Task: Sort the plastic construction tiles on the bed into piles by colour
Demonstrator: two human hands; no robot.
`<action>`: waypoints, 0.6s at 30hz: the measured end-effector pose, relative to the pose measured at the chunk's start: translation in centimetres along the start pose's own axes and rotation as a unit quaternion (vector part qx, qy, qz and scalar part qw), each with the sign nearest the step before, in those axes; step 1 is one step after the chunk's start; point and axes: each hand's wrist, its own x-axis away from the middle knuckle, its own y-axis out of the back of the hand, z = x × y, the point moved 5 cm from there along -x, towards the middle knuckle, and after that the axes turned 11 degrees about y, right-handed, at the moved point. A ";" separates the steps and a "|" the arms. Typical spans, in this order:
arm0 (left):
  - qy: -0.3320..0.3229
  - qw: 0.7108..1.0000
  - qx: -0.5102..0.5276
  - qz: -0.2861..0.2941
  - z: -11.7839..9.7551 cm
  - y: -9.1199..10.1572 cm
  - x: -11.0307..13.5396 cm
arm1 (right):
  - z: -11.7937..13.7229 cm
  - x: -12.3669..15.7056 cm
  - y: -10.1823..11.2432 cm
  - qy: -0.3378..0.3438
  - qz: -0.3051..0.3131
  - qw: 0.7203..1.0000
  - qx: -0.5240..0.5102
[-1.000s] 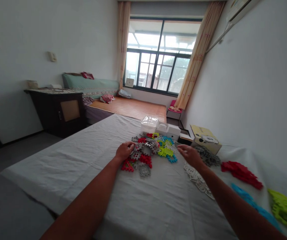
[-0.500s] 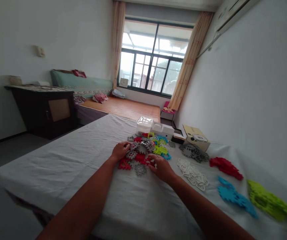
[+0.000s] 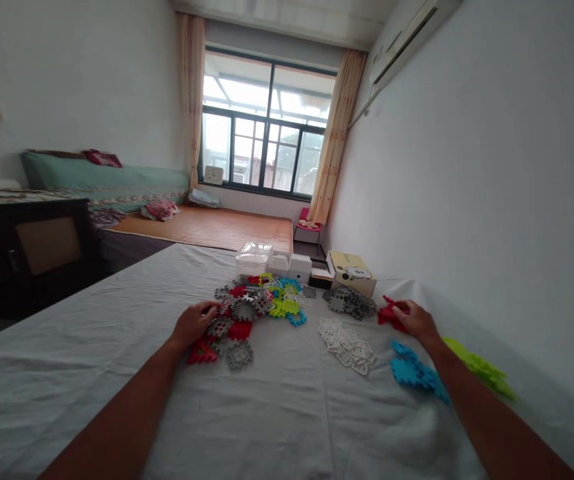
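Note:
My right hand (image 3: 418, 321) is at the red pile on the right, its fingers closed on a red interlocking building piece (image 3: 391, 315). Part of that pile is hidden behind the hand. On the left, my left hand (image 3: 196, 323) rests against the edge of a mixed heap, fingers curled by the grey pieces (image 3: 221, 326); what they pinch, if anything, is hidden. In that heap, red (image 3: 240, 330), grey, white, blue and lime-green pieces (image 3: 284, 305) overlap. A square grey piece (image 3: 239, 355) lies flat at its near side.
Sorted piles of white (image 3: 345, 345), dark grey (image 3: 349, 303), blue (image 3: 415, 369) and lime-green pieces (image 3: 481, 370) lie on the cloth-covered table (image 3: 277, 420). Behind stand a clear plastic tub (image 3: 253, 259), small white boxes (image 3: 299, 267), an open black box (image 3: 321, 277) and a yellow carton (image 3: 353, 272).
My right hand has moved from the mixed heap across to the red pile, carrying a red piece. My left hand stays at the heap. The view has turned to the right.

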 end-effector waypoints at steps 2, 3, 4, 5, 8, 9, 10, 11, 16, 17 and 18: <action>0.006 1.000 -0.005 0.001 0.1 0.0 -0.2 | -4.6 -0.6 -0.2 -0.050 0.013 0.997 0.064; 0.010 1.000 -0.006 0.002 0.2 -0.1 -0.2 | -6.1 -0.6 -0.4 -0.062 0.028 0.994 0.084; 0.014 1.000 -0.006 0.004 0.2 -0.1 -0.3 | -7.3 -0.6 -0.6 -0.069 0.039 0.992 0.100; 0.016 1.000 -0.005 0.007 0.3 -0.2 -0.3 | -8.1 -0.5 -0.8 -0.069 0.050 0.991 0.107; 0.020 1.000 -0.001 0.010 0.4 -0.3 -0.3 | -8.5 -0.3 -1.1 -0.056 0.072 0.990 0.108; 0.019 1.000 0.002 0.010 0.3 -0.3 -0.2 | -8.1 -0.4 -1.1 -0.041 0.071 0.990 0.111; 0.016 1.000 0.005 0.009 0.2 -0.3 -0.1 | -7.3 -0.5 -1.2 -0.019 0.066 0.991 0.113; 0.012 1.000 0.011 0.008 0.1 -0.2 0.1 | -6.1 -0.6 -1.2 0.007 0.057 0.992 0.115; 0.024 0.998 0.058 -0.021 -0.2 0.2 0.5 | 7.0 1.1 -2.9 0.180 0.079 0.980 -0.018; 0.029 0.997 0.061 -0.022 -0.2 0.2 0.6 | 10.7 2.2 -3.3 0.210 0.099 0.970 -0.071; 0.033 0.997 0.060 -0.019 -0.2 0.2 0.8 | 14.6 3.6 -3.7 0.238 0.124 0.956 -0.120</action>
